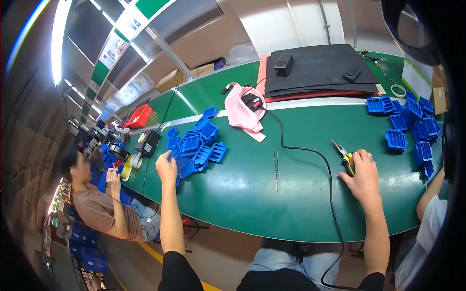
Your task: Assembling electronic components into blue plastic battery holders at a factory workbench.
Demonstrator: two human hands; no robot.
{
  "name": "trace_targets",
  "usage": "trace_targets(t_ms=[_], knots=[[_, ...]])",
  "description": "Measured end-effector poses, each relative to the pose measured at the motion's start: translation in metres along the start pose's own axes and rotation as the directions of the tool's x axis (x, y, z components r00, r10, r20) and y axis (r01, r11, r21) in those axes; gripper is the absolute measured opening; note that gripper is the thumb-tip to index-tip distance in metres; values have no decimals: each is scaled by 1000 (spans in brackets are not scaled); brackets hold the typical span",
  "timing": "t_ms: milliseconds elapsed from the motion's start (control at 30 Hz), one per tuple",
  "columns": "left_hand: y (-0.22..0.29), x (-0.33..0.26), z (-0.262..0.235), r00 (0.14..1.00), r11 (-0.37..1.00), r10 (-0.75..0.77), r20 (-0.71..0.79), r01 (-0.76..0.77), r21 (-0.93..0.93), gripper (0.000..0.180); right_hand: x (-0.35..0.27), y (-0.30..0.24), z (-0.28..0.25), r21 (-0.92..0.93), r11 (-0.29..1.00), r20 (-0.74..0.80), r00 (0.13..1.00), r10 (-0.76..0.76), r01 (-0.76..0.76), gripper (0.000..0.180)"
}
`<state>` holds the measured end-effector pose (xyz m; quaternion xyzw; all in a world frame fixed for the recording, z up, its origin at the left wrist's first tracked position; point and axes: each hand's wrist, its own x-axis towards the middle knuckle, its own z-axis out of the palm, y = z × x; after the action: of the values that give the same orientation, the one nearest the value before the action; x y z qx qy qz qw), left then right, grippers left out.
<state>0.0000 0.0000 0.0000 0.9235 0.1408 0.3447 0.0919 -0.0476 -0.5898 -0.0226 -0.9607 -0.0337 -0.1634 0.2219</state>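
Observation:
My left hand is closed at the near left edge of a heap of blue slotted plastic parts. Its fingers pinch a blue plastic part, which is smeared by motion. My right hand rests on the green table, wrapped round the yellow-and-black handles of long-nose pliers. The pliers' jaws point away and to the left. Between my hands lie thin metal tweezers, touched by neither.
A black cable runs across the table from a pink cloth bag. Black sheets lie at the back. More blue parts and a tape roll are at right. Another person sits at left; a sleeve shows at right.

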Motion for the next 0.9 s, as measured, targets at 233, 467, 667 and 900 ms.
trace_targets(t_ms=[233, 467, 667, 900], knots=[[-2, 10, 29, 979, 994, 93, 179, -80, -75, 42, -2, 19, 13, -179, 983, 3, 999, -47, 47, 39], [122, -4, -8, 940, 823, 341, 10, -293, -487, 11, 42, 17, 45, -203, 974, 26, 995, -101, 104, 27], [330, -63, 1, 714, 523, 690, 116, -381, -762, 11, 45, 23, 62, -178, 980, -138, 984, -115, 89, 22], [546, -142, 65, 282, 181, 959, 12, -579, -795, 51, 42, 47, 90, -291, 938, -598, 730, -331, 188, 21]])
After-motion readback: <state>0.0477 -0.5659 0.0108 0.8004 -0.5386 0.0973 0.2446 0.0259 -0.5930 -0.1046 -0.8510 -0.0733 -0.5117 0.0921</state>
